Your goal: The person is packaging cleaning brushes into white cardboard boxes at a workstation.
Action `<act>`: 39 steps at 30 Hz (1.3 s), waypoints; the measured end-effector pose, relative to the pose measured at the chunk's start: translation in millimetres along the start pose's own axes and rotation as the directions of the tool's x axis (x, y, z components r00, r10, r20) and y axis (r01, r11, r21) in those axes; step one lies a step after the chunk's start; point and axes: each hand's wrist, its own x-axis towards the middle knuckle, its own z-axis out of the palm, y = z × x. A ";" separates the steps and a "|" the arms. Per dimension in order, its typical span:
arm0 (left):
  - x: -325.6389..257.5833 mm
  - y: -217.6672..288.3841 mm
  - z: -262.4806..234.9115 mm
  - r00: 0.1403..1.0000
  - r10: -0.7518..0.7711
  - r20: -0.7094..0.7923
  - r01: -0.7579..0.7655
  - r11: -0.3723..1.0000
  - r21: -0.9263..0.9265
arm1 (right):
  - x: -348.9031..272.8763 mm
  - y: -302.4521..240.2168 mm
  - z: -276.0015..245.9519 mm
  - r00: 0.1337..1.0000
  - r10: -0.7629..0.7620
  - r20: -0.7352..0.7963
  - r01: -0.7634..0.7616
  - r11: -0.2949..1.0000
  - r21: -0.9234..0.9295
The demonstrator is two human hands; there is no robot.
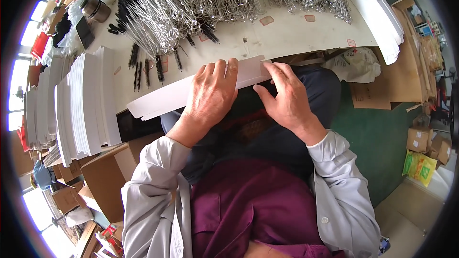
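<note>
A long, narrow white cardboard box (pixel 165 96) lies slantwise along the near edge of the table, above my lap. My left hand (pixel 213 88) is closed over its middle, fingers laid across the top face and thumb on the near side. At the box's right end, my right hand (pixel 287 93) has its fingertips on the end flap, with the thumb by the lower edge. The palm-side surfaces of both hands are hidden. Just beyond the box, several black-bristled wire brushes (pixel 159 69) lie on the table.
A big heap of wire-handled brushes (pixel 191 7) covers the far table (pixel 287 38). Stacks of flat white boxes stand at the left (pixel 86 100) and far right (pixel 377 14). A brown jar (pixel 95 9) sits back left. Cardboard cartons (pixel 107 177) stand beside me; a white plastic bag (pixel 358 64) is right.
</note>
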 end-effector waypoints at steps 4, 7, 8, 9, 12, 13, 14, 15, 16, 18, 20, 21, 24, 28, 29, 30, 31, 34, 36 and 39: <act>-6.1 0.3 9.4 1.000 -0.006 0.004 0.006 1.000 0.022 | -2.1 -4.8 14.5 0.987 0.159 0.036 -0.163 0.964 0.212; -7.7 -0.9 11.9 0.999 0.024 -0.047 -0.023 0.999 0.031 | -1.4 -5.9 16.7 0.948 0.303 0.099 -0.316 0.863 0.393; -8.3 -1.4 11.8 0.993 0.054 -0.107 -0.050 0.998 0.038 | -0.7 -6.0 16.4 0.932 0.346 0.109 -0.354 0.800 0.485; -9.3 -1.5 10.4 0.993 0.050 -0.107 -0.046 0.998 0.036 | -0.5 -5.0 15.7 0.932 0.346 0.113 -0.356 0.800 0.483; -11.8 -3.1 10.5 0.990 0.080 -0.114 -0.079 0.997 0.018 | -1.8 6.5 15.0 0.912 0.354 0.208 -0.404 0.688 0.602; -13.0 -4.1 12.4 0.989 0.088 -0.121 -0.086 0.996 0.018 | 0.1 5.5 11.6 0.911 0.353 0.212 -0.406 0.689 0.600; -14.3 -4.8 13.6 0.987 0.095 -0.129 -0.094 0.995 0.019 | 2.9 3.4 5.9 0.879 0.371 0.299 -0.476 0.640 0.604; -16.4 -5.5 13.5 0.987 0.092 -0.129 -0.091 0.996 0.016 | 7.2 -1.0 -0.3 0.840 0.384 0.385 -0.543 0.588 0.599; -18.5 -5.6 12.3 0.996 0.064 -0.067 -0.064 0.998 0.009 | 12.1 -6.8 -7.6 0.785 0.415 0.459 -0.619 0.514 0.594; -20.4 -5.3 11.3 0.999 0.035 -0.003 -0.035 0.999 0.001 | 15.6 -2.3 -13.6 0.749 0.408 0.521 -0.662 0.473 0.581; -21.2 -4.8 9.4 0.999 0.032 -0.014 -0.033 0.999 -0.039 | 18.4 -3.3 -16.8 0.716 0.382 0.585 -0.698 0.423 0.578; -21.0 -4.6 8.3 0.999 0.031 -0.013 -0.032 0.999 -0.040 | 18.4 -2.7 -16.1 0.714 0.382 0.586 -0.699 0.422 0.577; -20.5 -3.5 5.1 0.999 0.049 -0.019 -0.050 0.997 -0.054 | 20.9 3.1 -15.1 0.665 0.337 0.666 -0.739 0.424 0.523; -20.0 -3.7 3.1 0.987 0.108 -0.121 -0.118 0.990 -0.078 | 23.9 12.2 -23.2 0.564 0.288 0.774 -0.822 0.112 0.558; -19.4 -4.2 2.2 0.985 0.121 -0.125 -0.132 0.988 -0.080 | 24.3 12.1 -24.3 0.539 0.273 0.797 -0.830 0.013 0.557; -19.0 -4.3 3.7 0.985 0.122 -0.124 -0.132 0.988 -0.081 | 23.2 12.0 -22.1 0.524 0.304 0.796 -0.837 0.014 0.546; -19.3 -4.9 6.2 0.985 0.125 -0.122 -0.136 0.988 -0.080 | 22.9 11.5 -21.9 0.524 0.302 0.797 -0.838 0.014 0.546; -16.0 -8.1 1.6 0.991 0.090 -0.102 -0.100 0.991 -0.091 | 20.9 5.4 -27.4 0.717 0.373 0.589 -0.697 0.426 0.577; -14.1 -9.7 -2.4 0.995 0.049 -0.081 -0.057 0.993 -0.100 | 20.9 0.1 -35.1 0.905 0.300 0.302 -0.402 0.837 0.371; -8.7 -9.3 -6.7 0.998 0.036 -0.059 -0.044 0.988 -0.148 | 33.2 -11.5 -34.9 0.959 -0.211 0.191 0.240 0.960 -0.142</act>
